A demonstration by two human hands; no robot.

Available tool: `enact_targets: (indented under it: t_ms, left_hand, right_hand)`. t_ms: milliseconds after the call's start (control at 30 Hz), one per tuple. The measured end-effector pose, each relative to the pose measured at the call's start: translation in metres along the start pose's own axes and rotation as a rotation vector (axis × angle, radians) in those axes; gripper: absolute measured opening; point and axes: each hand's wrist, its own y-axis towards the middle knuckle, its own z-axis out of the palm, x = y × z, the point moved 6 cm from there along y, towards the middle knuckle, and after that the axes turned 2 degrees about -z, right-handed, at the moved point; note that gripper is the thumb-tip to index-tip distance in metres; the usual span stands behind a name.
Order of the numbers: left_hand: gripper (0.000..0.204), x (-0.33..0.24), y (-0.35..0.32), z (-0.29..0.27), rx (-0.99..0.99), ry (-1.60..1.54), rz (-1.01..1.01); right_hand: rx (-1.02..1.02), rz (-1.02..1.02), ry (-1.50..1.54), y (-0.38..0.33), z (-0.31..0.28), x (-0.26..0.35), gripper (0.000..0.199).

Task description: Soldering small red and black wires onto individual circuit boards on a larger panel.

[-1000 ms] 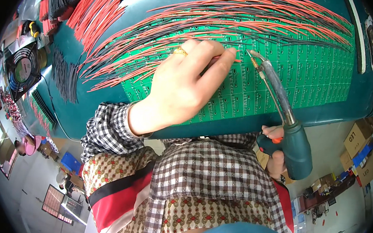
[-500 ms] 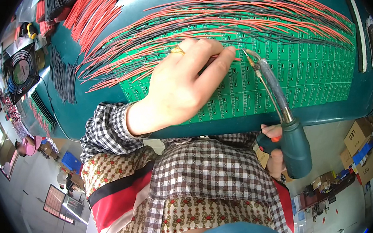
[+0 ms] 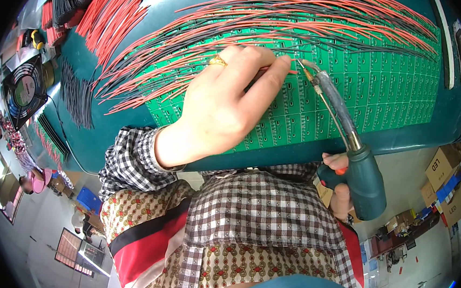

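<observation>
Closer now: the slim tip of the soldering gun has edged leftward since a second ago, narrowing the gap to the left hand's fingertips, while that hand itself has barely shifted. So, the left hand: palm down over the work, thumb and forefinger pinched nearly together on a red wire, its end just poking out past the fingertips. Over on the other side, the right hand sits curled around the gun's handle, fingers wrapped by the red trigger; whether it's being squeezed, I can't tell.

Right beneath it all lies the green circuit panel, row upon row of small boards, and the pinched wire sits over its middle rows. Looks like the joining step, wire end to board, with the iron all but there; whether the tip actually touches a pad is too small to make out. What's called for now, I'd judge: left fingers dead still, tip brought precisely onto the joint, skin kept clear of the hot metal.

Further out, a long sweep of red and black wires arches across the panel's upper part. Beyond, at upper left, a red bundle and a black bundle on the bench, then a fan at the far left.
</observation>
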Motion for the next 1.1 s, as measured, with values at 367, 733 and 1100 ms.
enact_targets:
  t_ms: [367,733,1100]
  left_hand:
    - [0.038,0.000,-0.002,0.003,-0.006,0.062,0.075]
    - [0.040,-0.001,0.002,0.000,-0.018,0.018,0.035]
    - [0.039,-0.004,0.003,-0.001,0.022,0.039,-0.006]
  right_hand:
    - [0.129,0.013,-0.089,-0.002,-0.006,-0.002,0.045]
    - [0.106,-0.038,-0.090,-0.003,-0.008,0.001,0.050]
    - [0.092,-0.022,-0.034,-0.001,-0.010,-0.003,0.051]
